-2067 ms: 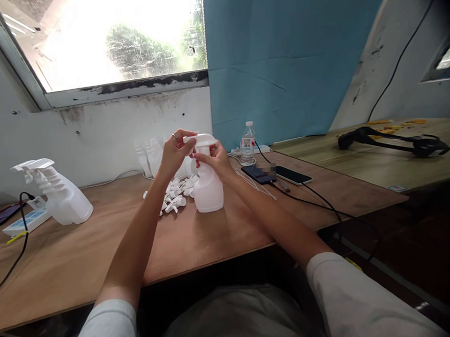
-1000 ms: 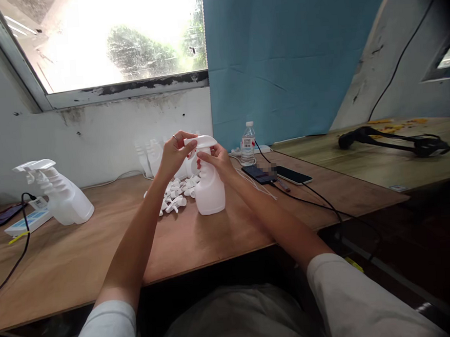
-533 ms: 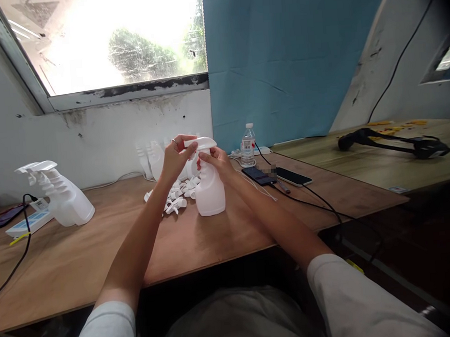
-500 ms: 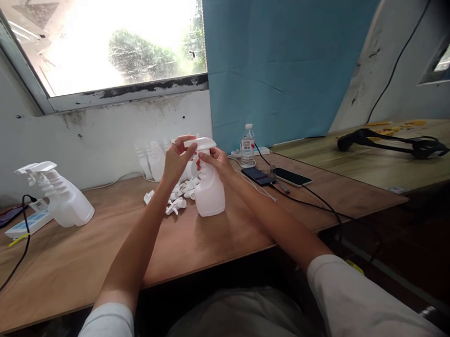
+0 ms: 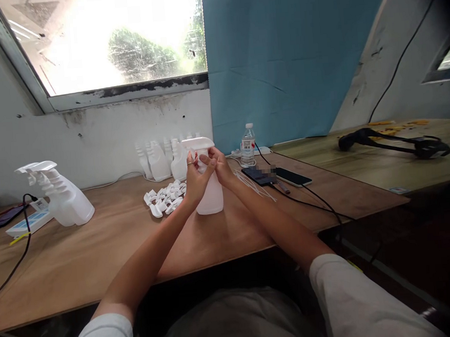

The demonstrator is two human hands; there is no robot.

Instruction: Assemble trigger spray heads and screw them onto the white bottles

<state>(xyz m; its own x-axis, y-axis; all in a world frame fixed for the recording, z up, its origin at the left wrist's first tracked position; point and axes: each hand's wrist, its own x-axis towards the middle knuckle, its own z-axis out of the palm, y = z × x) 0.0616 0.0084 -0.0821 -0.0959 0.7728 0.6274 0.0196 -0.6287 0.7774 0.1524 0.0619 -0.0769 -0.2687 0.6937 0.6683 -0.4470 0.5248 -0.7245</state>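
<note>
A white spray bottle point(image 5: 210, 197) stands upright on the brown table in front of me, its trigger head pointing left. My left hand point(image 5: 198, 175) wraps round the neck from the left, below the spray head, with a ring on one finger. From the right, my right hand point(image 5: 220, 164) grips the neck too, and the two thumbs lie close together. Fingers hide the trigger and collar. Left of the bottle lies a pile of loose white trigger spray heads point(image 5: 167, 195). Behind them stand several white bottles without heads point(image 5: 157, 160).
Finished-looking spray bottles point(image 5: 67, 197) stand at the left beside a power strip point(image 5: 30, 223). A water bottle point(image 5: 248, 145), a phone point(image 5: 293, 176) and cables lie right of my hands. A black headset-like strap point(image 5: 393, 144) rests on the far-right table.
My left hand has come down from the spray head to the bottle's neck. My right hand stays at the neck, and the bottle remains standing in nearly the same spot.
</note>
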